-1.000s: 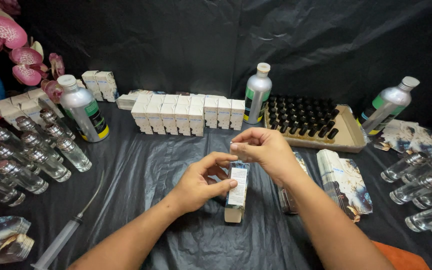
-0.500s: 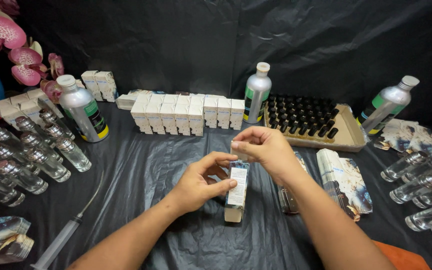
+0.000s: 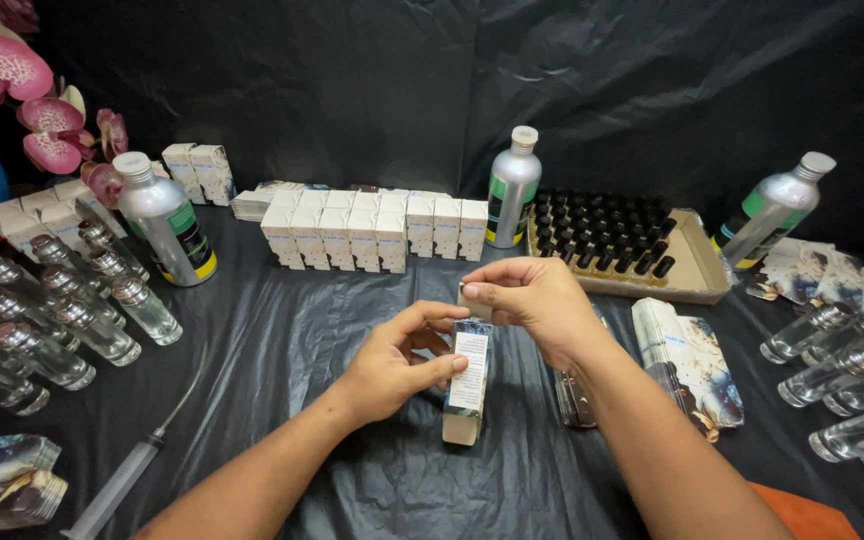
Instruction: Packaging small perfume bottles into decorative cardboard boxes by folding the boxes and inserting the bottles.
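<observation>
A slim, marbled carton [image 3: 468,384] with a white label stands upright, slightly tilted, top flap open.

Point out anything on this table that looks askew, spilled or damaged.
No spill or damage shows. The silver bottle at far right leans, while the one behind the box row stands upright. The left hand grips a small carton and the right hand pinches its top flap.

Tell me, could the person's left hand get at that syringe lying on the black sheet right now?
Probably yes, once it lets go. The left hand is holding the small box; the syringe lies in the open on the sheet, with nothing between them.
</observation>
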